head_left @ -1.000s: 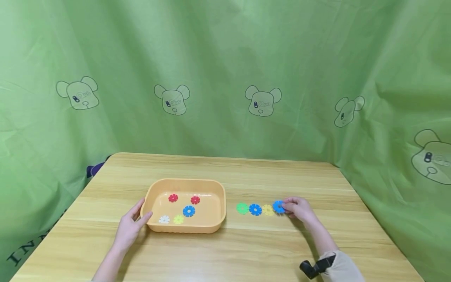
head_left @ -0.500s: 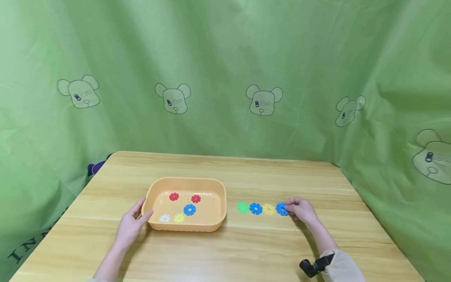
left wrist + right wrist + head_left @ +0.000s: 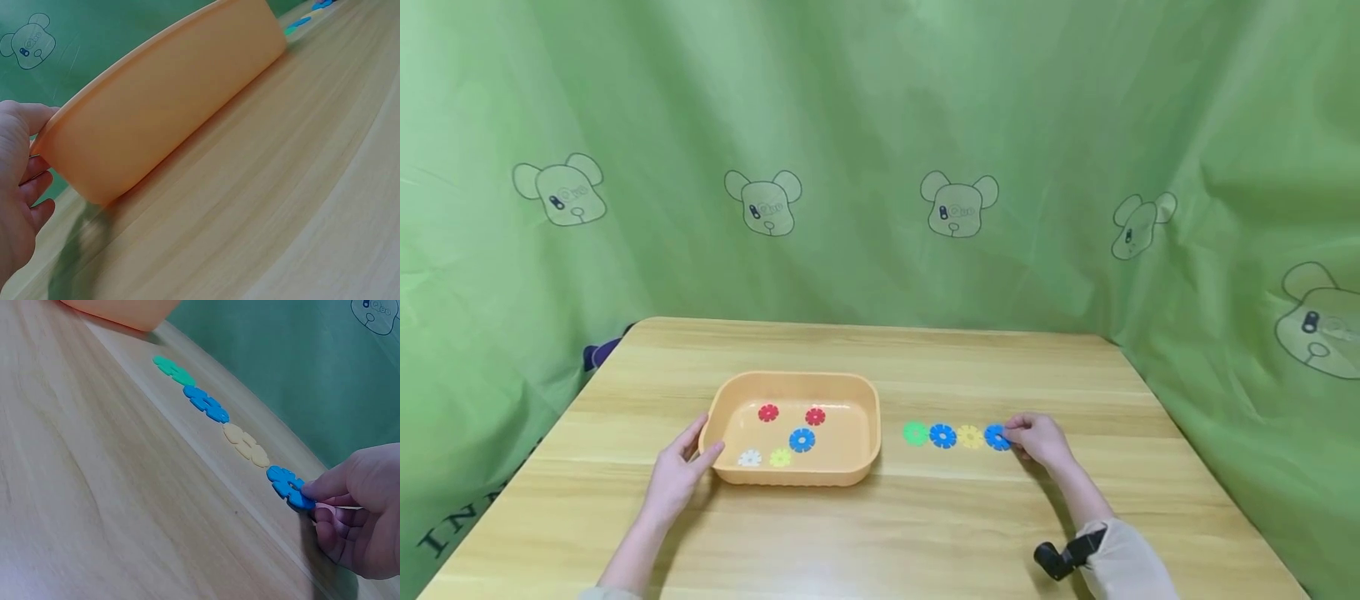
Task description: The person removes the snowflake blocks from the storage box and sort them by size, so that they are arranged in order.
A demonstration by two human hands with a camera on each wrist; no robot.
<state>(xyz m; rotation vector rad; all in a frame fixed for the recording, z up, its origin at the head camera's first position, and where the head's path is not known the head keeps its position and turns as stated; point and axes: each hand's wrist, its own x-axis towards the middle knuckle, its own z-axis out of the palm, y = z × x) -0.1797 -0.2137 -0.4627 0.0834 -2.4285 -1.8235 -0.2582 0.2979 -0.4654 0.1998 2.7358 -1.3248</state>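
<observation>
At the right end of a row, my right hand (image 3: 1039, 440) pinches the edge of a blue snowflake disc (image 3: 997, 437) between thumb and fingers, the disc low over the tabletop. To its left lie a yellow snowflake disc (image 3: 970, 437), another blue snowflake disc (image 3: 943, 436) and a green snowflake disc (image 3: 916, 433), edge to edge or nearly so. My left hand (image 3: 676, 471) grips the left rim of an orange plastic basin (image 3: 169, 94), thumb over the rim and fingers along the outside wall.
Inside the basin lie two red discs (image 3: 816, 416), a blue disc (image 3: 802, 440), a white disc (image 3: 749, 458) and a pale yellow disc (image 3: 780, 457). The wooden table (image 3: 880, 542) meets a green curtain (image 3: 865, 275) at its far edge.
The blue disc in my right hand has come down from partly over the yellow one to beside it, slightly rightward. My left hand keeps its hold on the basin. The head view has tilted slightly.
</observation>
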